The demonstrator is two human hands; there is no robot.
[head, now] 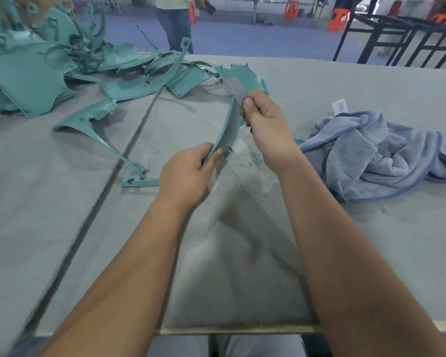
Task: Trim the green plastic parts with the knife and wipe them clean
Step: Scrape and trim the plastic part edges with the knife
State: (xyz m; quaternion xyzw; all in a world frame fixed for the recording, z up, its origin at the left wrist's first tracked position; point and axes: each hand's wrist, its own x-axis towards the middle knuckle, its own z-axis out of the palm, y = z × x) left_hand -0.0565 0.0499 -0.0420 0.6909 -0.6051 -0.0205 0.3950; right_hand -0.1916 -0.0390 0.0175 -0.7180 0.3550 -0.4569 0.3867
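A curved green plastic part (228, 127) is held up over the middle of the table. My left hand (188, 172) grips its near lower end. My right hand (264, 124) pinches a flat grey knife blade (236, 90) against the part's upper edge, blade pointing away from me. Green shavings (250, 161) lie on the cloth just under the part. A crumpled blue towel (379, 153) rests on the table to the right of my right hand.
A heap of green plastic parts (47, 57) fills the far left of the grey padded table (345, 81). Two loose green parts (95, 122) lie left of my left hand. A person (177, 21) stands beyond the table, near black frames (397, 39) and orange stools (336, 19).
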